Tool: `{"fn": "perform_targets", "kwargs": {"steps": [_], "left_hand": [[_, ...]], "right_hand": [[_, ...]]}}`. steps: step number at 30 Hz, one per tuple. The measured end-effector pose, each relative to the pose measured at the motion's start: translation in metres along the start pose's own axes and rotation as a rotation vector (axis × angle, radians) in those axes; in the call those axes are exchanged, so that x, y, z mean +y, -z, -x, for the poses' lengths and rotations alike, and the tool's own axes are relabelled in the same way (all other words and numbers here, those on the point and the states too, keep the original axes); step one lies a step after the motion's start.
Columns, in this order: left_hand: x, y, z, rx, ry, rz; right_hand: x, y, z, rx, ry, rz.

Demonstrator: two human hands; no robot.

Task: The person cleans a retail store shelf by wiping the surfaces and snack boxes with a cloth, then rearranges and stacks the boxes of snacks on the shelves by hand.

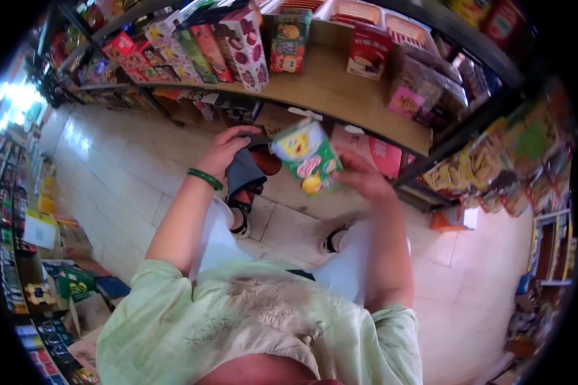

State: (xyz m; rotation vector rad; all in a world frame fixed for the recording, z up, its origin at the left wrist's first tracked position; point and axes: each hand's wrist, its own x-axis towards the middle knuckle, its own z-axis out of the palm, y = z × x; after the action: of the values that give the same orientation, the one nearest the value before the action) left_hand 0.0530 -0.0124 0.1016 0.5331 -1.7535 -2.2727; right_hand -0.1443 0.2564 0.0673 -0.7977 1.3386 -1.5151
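My left hand (223, 153), a green bangle on its wrist, is closed on a dark grey cloth (245, 172) that hangs down over the floor. In my right hand (367, 177) is a green snack box (307, 157) with a yellow cartoon figure on its front. The box is tilted and a little blurred, its right edge between my fingers. Both hands are in front of the wooden shelf (340, 83), just below its front edge.
Upright snack boxes (243, 48) fill the shelf's left part. A red box (368, 52) and bagged goods (424, 90) stand to the right. Below, a pink carton (366, 149) sits under the shelf. An orange box (453, 219) lies on the tiled floor (135, 173). Packed racks flank both sides.
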Motion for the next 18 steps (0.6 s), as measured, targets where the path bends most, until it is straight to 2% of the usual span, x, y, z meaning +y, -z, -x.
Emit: {"fn": "perform_targets", "kwargs": {"steps": [2,4,6,8,10,11,12,14,16,18], "left_hand": [[0.014,-0.006,0.008,-0.012,0.002,0.074],[0.016,0.001,0.004,-0.037,-0.002,0.117],[0.001,0.016,-0.004,-0.167,-0.235,-0.425],[-0.014,0.036,-0.012,-0.179,-0.210,-0.387],[-0.026,0.055,-0.014,-0.188,-0.129,-0.451],[-0.030,0.059,-0.010,-0.146,-0.049,-0.410],[-0.042,0.069,-0.009,-0.148,-0.050,-0.391],[-0.073,0.088,-0.012,-0.085,-0.028,-0.669],[-0.074,0.080,-0.012,-0.040,-0.043,-0.720],[-0.071,0.071,-0.020,-0.067,-0.033,-0.907]], "right_hand": [[0.006,-0.014,-0.011,-0.123,-0.119,0.059],[0.007,-0.023,-0.027,-0.162,-0.116,0.086],[0.002,-0.034,-0.037,-0.083,-0.212,0.119],[0.000,-0.035,-0.046,-0.075,-0.245,0.204],[0.012,-0.023,-0.055,-0.088,-0.125,0.076],[0.029,-0.009,-0.063,-0.084,-0.094,-0.153],[0.020,-0.012,-0.064,-0.078,-0.107,-0.141],[-0.012,-0.022,-0.060,0.109,0.028,-0.452],[-0.025,-0.014,-0.060,0.198,0.029,-0.473],[-0.035,0.001,-0.069,0.343,0.136,-0.246]]}}
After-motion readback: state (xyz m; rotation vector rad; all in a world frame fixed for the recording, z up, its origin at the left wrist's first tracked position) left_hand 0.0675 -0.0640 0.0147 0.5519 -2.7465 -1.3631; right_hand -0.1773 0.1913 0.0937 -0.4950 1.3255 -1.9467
